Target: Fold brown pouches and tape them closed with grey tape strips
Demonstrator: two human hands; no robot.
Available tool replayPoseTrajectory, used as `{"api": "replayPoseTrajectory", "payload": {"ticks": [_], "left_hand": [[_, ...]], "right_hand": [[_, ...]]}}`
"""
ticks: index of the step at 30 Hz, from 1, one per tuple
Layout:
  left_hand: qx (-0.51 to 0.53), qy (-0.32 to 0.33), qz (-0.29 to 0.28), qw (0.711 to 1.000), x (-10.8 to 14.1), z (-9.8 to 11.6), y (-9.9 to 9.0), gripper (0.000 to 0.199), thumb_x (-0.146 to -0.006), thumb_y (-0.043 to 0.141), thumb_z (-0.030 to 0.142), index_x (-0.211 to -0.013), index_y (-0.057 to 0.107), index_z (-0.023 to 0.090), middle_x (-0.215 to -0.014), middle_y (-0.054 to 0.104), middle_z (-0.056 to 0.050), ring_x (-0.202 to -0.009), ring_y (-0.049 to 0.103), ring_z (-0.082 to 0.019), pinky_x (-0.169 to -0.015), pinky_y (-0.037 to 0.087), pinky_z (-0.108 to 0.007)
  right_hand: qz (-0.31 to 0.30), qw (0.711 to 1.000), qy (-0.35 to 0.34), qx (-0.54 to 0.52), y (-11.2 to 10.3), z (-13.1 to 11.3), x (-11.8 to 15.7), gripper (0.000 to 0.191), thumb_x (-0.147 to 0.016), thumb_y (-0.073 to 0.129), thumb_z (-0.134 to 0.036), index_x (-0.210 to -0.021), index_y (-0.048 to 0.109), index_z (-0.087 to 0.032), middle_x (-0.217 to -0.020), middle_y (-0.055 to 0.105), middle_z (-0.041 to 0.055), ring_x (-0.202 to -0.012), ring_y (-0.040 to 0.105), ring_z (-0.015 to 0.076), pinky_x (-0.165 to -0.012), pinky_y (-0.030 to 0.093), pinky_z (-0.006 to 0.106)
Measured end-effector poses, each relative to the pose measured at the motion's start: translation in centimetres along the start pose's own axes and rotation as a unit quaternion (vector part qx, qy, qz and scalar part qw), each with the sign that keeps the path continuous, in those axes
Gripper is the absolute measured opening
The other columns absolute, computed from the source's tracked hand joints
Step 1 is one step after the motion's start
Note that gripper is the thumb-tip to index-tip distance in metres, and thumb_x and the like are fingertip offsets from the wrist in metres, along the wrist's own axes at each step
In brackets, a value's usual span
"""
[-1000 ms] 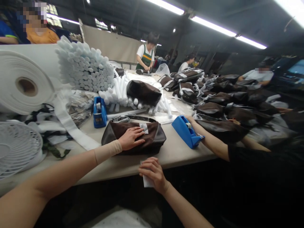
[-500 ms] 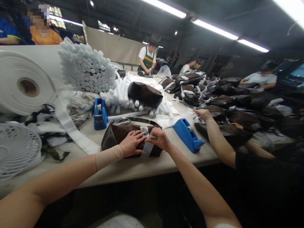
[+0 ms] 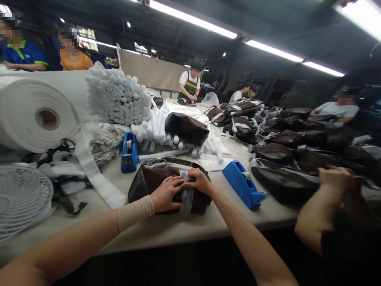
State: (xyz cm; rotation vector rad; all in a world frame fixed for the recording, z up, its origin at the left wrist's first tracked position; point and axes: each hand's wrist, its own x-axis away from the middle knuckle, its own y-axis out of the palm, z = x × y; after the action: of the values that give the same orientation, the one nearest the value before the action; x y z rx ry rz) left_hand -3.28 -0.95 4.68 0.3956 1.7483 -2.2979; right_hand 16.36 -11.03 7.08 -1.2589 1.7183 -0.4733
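Observation:
A dark brown handbag (image 3: pixel 154 174) with black ends lies on the table before me. A pale translucent strip (image 3: pixel 187 199) runs over its top and down its front. My left hand (image 3: pixel 167 194), with a beige band at the wrist, rests on the front of the bag, fingers stretched out. My right hand (image 3: pixel 199 182) is closed at the upper part of the strip, thumb and fingers pinched together against the bag. Behind the bag's top lies its handle (image 3: pixel 186 162). A blue tape dispenser (image 3: pixel 242 184) stands to the right, and another blue dispenser (image 3: pixel 129 153) behind on the left.
White foam sticks (image 3: pixel 119 97) are stacked behind, with another brown bag (image 3: pixel 187 128) on loose ones. A white roll (image 3: pixel 26 115) and a white fan (image 3: pixel 22 198) stand left. Many bags (image 3: pixel 282 178) are piled right, near a co-worker's hands (image 3: pixel 339 178). Other people work farther back.
The strip now lies flatter down the bag's front, and my right hand has shifted slightly along it. The co-worker's hands on the right have drawn back from the dispenser. The view has shifted a little.

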Motion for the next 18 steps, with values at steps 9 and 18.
{"api": "replayPoseTrajectory", "payload": {"ticks": [9,18], "left_hand": [[0.040,-0.025,-0.053,0.997,-3.1,-1.1,-2.5,0.030,-0.084,0.061,0.026,-0.113,0.068,0.019,-0.119,0.067,-0.009,-0.111,0.060,-0.025,-0.099,0.047,-0.037],[0.021,-0.023,0.009,0.999,-4.0,-1.4,-1.4,0.026,-0.077,0.066,0.018,-0.101,0.074,0.018,-0.099,0.066,-0.008,-0.095,0.062,-0.022,-0.087,0.051,-0.031]], "right_hand": [[0.042,0.996,0.073,0.007,1.2,-0.7,2.3,0.027,-0.073,0.079,-0.038,-0.069,0.061,-0.018,-0.069,0.064,-0.0010,-0.065,0.057,0.0134,-0.063,0.041,0.024],[0.056,0.989,0.113,0.082,1.5,-1.3,2.6,0.026,-0.072,0.079,-0.037,-0.066,0.063,-0.018,-0.065,0.064,0.0001,-0.062,0.058,0.0147,-0.061,0.040,0.026]]}}
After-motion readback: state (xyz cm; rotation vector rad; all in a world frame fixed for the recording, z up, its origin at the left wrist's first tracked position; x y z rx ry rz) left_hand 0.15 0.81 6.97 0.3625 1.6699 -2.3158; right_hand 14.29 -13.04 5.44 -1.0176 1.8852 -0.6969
